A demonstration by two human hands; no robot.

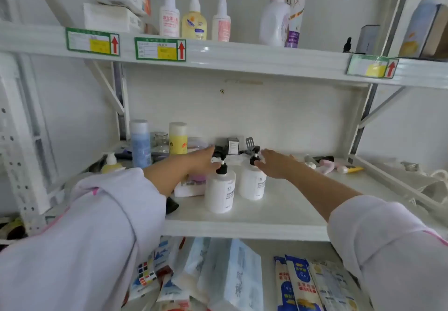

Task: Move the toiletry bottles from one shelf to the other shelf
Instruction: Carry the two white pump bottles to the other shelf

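Right now two matching white pump bottles stand upright, side by side, near the front of the middle shelf (pixel 278 213): the nearer bottle (pixel 220 190) sits just left of and ahead of the farther bottle (pixel 252 183). Each has a round, smooth white body, a small dark printed label and a black pump head with its spout turned sideways. The left hand (pixel 202 160) reaches in with fingers extended toward the nearer bottle's pump, at or just touching it; the right hand (pixel 275 164) lies spread and flat, fingertips at the farther bottle's pump. Neither hand holds anything yet. To take them well, each hand would likely do best to drop lower and wrap the body rather than the pump, since the necks are thin and the smooth bodies may slip or tip. The upper shelf (pixel 242 54) already carries other pump bottles (pixel 194 18), with a gap between them, probably the destination. Tubes (pixel 339 167) and a blue bottle (pixel 140 144) lie around.
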